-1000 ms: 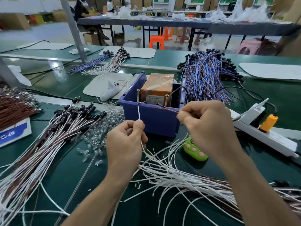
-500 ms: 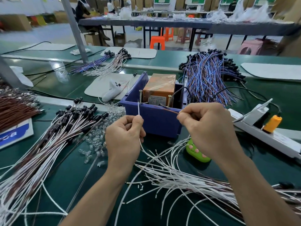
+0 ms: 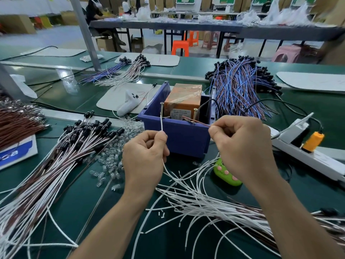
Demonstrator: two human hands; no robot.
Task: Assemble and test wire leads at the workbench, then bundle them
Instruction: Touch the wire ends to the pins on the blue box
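Note:
My left hand (image 3: 144,156) pinches a white wire (image 3: 161,122) whose bare tip points up at the left screw post (image 3: 161,109) on the rim of a blue bin (image 3: 179,139). Held in my right hand (image 3: 242,146) is a brown wire (image 3: 197,122), its end against the right screw post (image 3: 195,114). An orange box (image 3: 183,101) wrapped in tape sits inside the bin. Loose white and brown leads (image 3: 205,204) lie fanned out on the green bench below my hands. A bundle of leads with black sockets (image 3: 65,157) lies to the left.
Small clear bulbs (image 3: 110,161) are scattered left of the bin. A green clicker (image 3: 226,173) lies under my right wrist. A white power strip with an orange plug (image 3: 312,139) runs along the right. Blue and brown leads (image 3: 240,88) are heaped behind the bin; a white handheld device (image 3: 128,102) lies on a mat.
Both hands hold the same wires at the two posts. The left hand's wire tip has shifted slightly at the left post; otherwise nothing has moved.

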